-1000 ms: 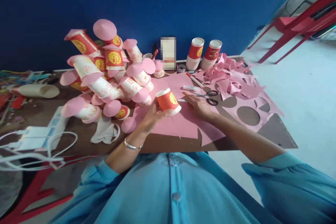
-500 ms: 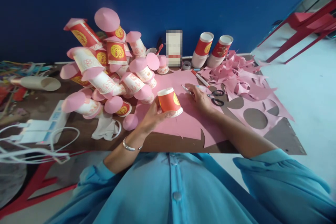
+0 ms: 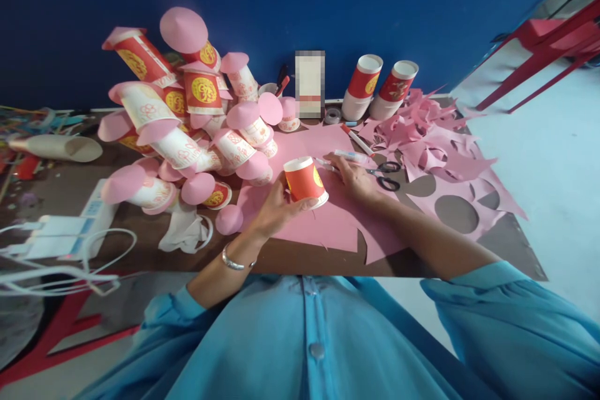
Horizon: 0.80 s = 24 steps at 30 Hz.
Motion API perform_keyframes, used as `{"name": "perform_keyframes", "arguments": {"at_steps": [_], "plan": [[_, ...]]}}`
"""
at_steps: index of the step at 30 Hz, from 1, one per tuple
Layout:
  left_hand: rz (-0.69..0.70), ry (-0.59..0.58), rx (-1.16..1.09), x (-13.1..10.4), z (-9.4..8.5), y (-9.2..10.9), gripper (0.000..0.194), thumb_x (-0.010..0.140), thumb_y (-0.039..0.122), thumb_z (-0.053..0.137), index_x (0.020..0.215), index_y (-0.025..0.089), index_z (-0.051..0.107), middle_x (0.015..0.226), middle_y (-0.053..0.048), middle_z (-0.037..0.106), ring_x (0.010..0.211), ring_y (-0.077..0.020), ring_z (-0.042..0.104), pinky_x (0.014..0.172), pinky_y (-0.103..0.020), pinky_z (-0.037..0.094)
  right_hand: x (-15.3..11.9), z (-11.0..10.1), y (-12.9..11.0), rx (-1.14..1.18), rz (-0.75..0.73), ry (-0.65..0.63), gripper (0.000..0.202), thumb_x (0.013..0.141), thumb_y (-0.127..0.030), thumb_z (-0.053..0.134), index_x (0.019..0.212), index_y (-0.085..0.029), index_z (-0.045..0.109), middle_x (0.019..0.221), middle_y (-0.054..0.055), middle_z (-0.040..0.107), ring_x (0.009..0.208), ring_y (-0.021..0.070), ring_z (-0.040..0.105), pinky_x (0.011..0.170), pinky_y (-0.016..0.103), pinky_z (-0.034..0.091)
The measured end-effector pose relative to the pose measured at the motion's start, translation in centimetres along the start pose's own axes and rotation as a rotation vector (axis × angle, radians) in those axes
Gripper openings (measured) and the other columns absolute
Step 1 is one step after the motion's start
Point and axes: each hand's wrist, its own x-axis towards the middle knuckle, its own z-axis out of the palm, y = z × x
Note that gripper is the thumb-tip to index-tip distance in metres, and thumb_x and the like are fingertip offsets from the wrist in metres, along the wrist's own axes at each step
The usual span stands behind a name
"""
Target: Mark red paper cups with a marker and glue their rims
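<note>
Upside down, with its wide rim at the bottom, a red paper cup (image 3: 304, 182) with a gold emblem sits in the grip of my left hand (image 3: 276, 212). My right hand (image 3: 355, 180) is closed on a slim white pen (image 3: 327, 164), whose end points left towards the cup. Just behind and right of that hand lie a clear tube (image 3: 354, 155) and black-handled scissors (image 3: 388, 175). Both hands are over sheets of pink paper (image 3: 335, 228) on the brown table (image 3: 285, 256).
Decorated cups with pink paper cones (image 3: 204, 90) crowd the left. Two stacks of cups (image 3: 362, 87) stand at the back, right of a blurred upright card (image 3: 310, 84). Pink scraps (image 3: 431, 131) cover the right. A white power strip (image 3: 56, 236) with cables lies front left.
The pen in my right hand has moved left, closer to the cup. My left hand and the cup have shifted very slightly right. The cone-topped cups appear a little further left in the view.
</note>
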Motion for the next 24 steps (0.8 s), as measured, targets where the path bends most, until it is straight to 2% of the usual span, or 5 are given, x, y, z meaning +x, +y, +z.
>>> {"name": "perform_keyframes", "arguments": {"at_steps": [3,8,15,20,24], "plan": [[0.015,0.01,0.08,0.4,0.1,-0.7,0.078,0.069,0.059,0.098,0.128,0.022,0.064,0.12,-0.009,0.077,0.106,-0.0259,0.074,0.091,-0.039,0.063,0.2,0.4,-0.1,-0.001,-0.001,0.018,0.041,0.106,-0.022,0.058,0.146,-0.019,0.064,0.128,0.017,0.083,0.114,0.0309,0.081,0.098,0.044,0.067],[0.066,0.051,0.251,0.8,0.1,-1.6,0.08,0.067,0.055,0.1,0.13,0.022,0.064,0.117,-0.009,0.078,0.101,-0.0282,0.075,0.084,-0.039,0.061,1.2,0.6,0.4,0.009,0.009,0.01,0.04,0.106,-0.023,0.055,0.145,-0.02,0.066,0.12,0.015,0.085,0.107,0.0304,0.082,0.091,0.043,0.067],[0.158,0.112,0.499,1.2,0.1,-1.9,0.073,0.069,0.056,0.099,0.123,0.021,0.064,0.113,-0.01,0.078,0.097,-0.0284,0.075,0.08,-0.038,0.059,1.2,0.2,0.1,0.031,-0.01,0.047,0.047,0.105,-0.02,0.048,0.15,-0.019,0.062,0.138,0.016,0.081,0.119,0.029,0.08,0.099,0.043,0.066],[0.237,0.204,0.661,1.5,0.3,-2.7,0.066,0.069,0.054,0.1,0.114,0.023,0.063,0.11,-0.01,0.075,0.101,-0.0315,0.075,0.085,-0.041,0.059,1.2,-0.2,-0.6,0.015,-0.021,0.075,0.046,0.107,-0.019,0.047,0.15,-0.02,0.064,0.133,0.015,0.082,0.116,0.0285,0.08,0.099,0.042,0.065],[0.303,0.235,0.651,2.0,0.3,-3.9,0.066,0.069,0.053,0.099,0.112,0.024,0.06,0.115,-0.01,0.073,0.108,-0.0331,0.073,0.094,-0.045,0.059,1.3,-0.5,-0.3,0.022,-0.054,0.043,0.045,0.11,-0.021,0.044,0.15,-0.022,0.066,0.124,0.014,0.083,0.107,0.0268,0.079,0.094,0.04,0.064]]}}
